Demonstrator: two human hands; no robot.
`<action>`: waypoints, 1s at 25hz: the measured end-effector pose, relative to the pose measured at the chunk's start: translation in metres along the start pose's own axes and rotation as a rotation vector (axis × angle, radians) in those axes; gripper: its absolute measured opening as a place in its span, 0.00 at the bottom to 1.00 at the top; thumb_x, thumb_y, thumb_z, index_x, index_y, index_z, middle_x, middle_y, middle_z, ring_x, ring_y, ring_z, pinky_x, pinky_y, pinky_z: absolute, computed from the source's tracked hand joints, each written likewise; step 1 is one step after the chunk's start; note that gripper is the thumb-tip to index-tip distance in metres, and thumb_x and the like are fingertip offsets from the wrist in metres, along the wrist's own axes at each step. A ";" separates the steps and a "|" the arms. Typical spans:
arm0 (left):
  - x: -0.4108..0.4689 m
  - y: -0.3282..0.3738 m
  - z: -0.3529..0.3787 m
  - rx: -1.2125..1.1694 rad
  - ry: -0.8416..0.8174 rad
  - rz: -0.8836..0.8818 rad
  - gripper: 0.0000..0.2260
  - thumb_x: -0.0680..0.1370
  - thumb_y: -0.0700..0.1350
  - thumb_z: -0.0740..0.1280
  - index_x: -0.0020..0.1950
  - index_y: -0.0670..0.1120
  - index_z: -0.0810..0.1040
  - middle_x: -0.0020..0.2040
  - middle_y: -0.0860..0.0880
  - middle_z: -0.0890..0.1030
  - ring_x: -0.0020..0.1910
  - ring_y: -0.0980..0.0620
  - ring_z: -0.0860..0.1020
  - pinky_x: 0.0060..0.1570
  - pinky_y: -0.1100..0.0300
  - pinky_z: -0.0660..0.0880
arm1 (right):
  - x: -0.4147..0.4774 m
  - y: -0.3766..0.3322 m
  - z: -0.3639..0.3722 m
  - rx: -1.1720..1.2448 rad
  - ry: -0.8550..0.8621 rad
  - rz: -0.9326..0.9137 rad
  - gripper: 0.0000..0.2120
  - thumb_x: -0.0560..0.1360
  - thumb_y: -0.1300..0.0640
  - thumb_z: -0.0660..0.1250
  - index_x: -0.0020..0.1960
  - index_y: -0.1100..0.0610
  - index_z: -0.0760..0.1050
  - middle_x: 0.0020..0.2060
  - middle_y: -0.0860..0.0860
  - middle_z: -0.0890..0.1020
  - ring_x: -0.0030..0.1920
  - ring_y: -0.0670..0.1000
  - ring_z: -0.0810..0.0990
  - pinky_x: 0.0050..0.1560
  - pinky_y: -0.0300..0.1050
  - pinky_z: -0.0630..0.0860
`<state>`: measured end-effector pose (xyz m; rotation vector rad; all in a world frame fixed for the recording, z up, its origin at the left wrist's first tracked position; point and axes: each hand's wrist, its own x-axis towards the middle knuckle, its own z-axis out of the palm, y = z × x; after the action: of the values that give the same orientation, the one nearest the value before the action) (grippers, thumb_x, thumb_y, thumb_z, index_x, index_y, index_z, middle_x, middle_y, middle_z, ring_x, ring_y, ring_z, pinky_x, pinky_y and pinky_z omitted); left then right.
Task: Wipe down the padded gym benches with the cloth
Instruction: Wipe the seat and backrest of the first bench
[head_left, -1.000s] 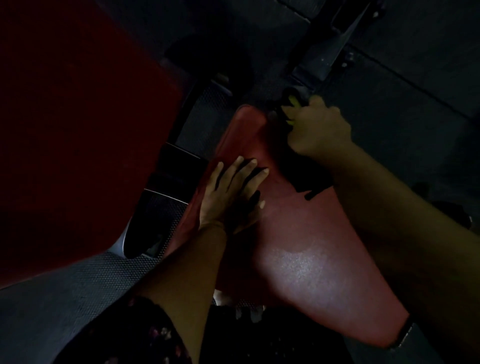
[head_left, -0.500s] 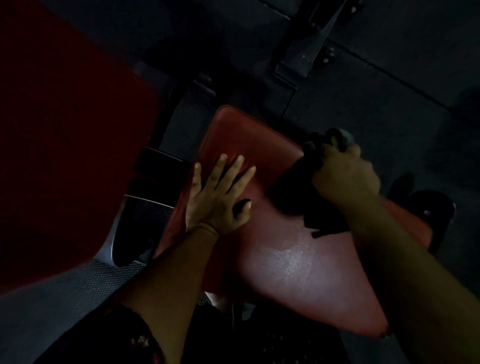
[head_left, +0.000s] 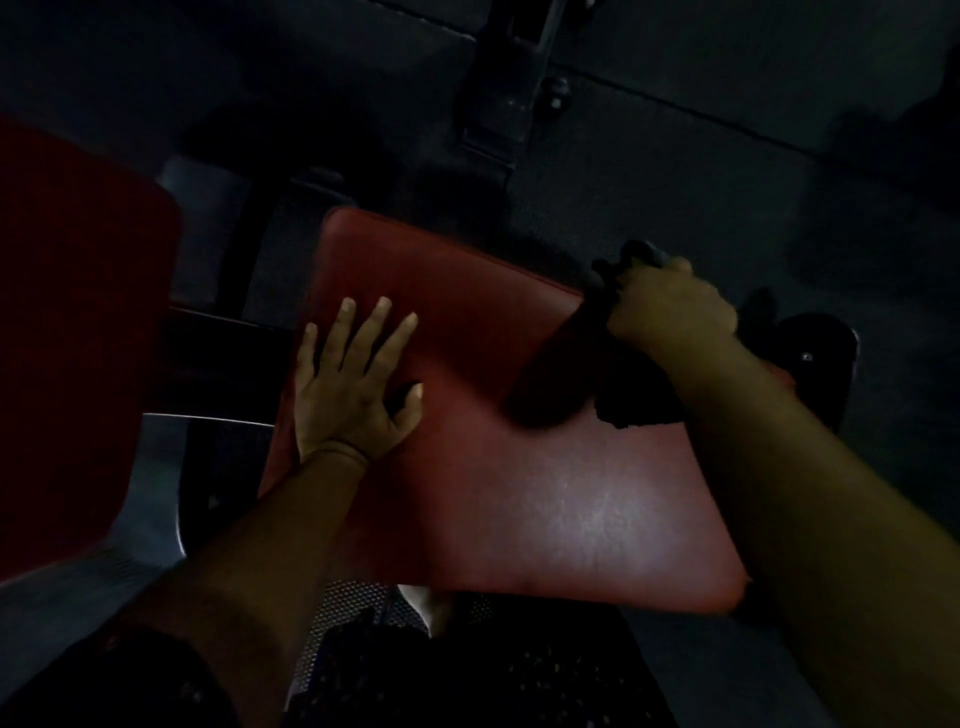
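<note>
A red padded bench seat fills the middle of the view, shiny near its front. My left hand lies flat on the pad's left side with fingers spread. At the pad's far right edge my right hand grips a dark cloth. The bunched cloth hangs below my fist and rests on the pad. A second dark red pad stands at the left, blurred and dim.
The bench's metal frame and perforated plate show between and below the pads. A dark machine base stands on the black rubber floor behind. A dark bracket sits past the pad's right edge.
My right hand has drawn the cloth from the pad's far corner rightward along its far edge. My left hand has stayed flat on the pad's left side.
</note>
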<state>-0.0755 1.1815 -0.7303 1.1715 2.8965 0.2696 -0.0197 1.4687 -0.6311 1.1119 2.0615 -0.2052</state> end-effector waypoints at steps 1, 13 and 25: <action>0.000 0.000 0.000 -0.004 -0.005 0.002 0.29 0.75 0.58 0.59 0.76 0.54 0.64 0.76 0.48 0.67 0.76 0.43 0.62 0.72 0.39 0.55 | -0.003 -0.010 -0.001 -0.024 0.020 -0.053 0.23 0.80 0.46 0.59 0.74 0.51 0.65 0.71 0.57 0.63 0.67 0.63 0.67 0.58 0.57 0.71; 0.000 0.001 -0.009 0.002 -0.127 -0.031 0.30 0.76 0.61 0.55 0.77 0.53 0.63 0.77 0.46 0.64 0.78 0.42 0.56 0.74 0.45 0.46 | 0.007 0.145 0.039 -0.117 0.043 0.114 0.24 0.80 0.51 0.62 0.74 0.45 0.63 0.70 0.57 0.61 0.65 0.64 0.66 0.56 0.59 0.73; 0.014 0.165 0.008 -0.156 -0.052 0.388 0.25 0.75 0.53 0.62 0.73 0.52 0.68 0.73 0.45 0.70 0.72 0.44 0.66 0.71 0.39 0.56 | 0.018 0.209 0.074 0.566 0.102 -0.078 0.30 0.76 0.58 0.64 0.74 0.38 0.62 0.73 0.55 0.60 0.70 0.62 0.66 0.69 0.50 0.66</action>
<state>0.0286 1.3091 -0.7108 1.6714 2.5280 0.4483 0.1759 1.5730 -0.6517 1.3909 2.2015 -0.8259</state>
